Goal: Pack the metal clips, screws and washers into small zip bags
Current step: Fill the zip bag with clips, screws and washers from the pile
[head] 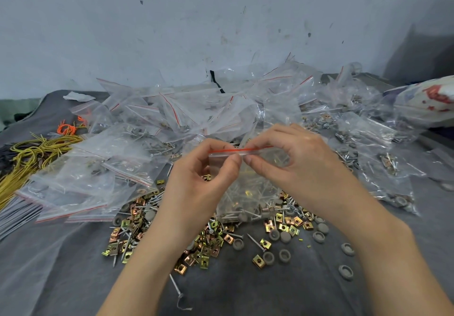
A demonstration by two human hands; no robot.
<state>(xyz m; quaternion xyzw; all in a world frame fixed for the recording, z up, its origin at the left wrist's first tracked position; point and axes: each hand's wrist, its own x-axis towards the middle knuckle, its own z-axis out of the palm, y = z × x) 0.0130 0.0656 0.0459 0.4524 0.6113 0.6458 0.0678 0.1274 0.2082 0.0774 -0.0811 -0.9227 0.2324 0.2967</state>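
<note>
A small clear zip bag (248, 190) with a red seal strip hangs between both hands above the table; screws, a gold clip and grey washers show through it. My left hand (204, 168) pinches the seal strip at its left half. My right hand (292, 158) pinches the same strip just to the right, fingertips almost meeting the left ones. Below lie loose gold metal clips (208, 247), screws (256, 242) and grey round washers (285, 237) on the dark grey cloth (282, 291).
A big heap of filled zip bags (172, 116) stretches across the back, with more bags (81, 188) at the left. Yellow and orange elastic bands (32, 158) lie at the far left. A printed sack (427, 102) sits at the right. A marked wall stands behind.
</note>
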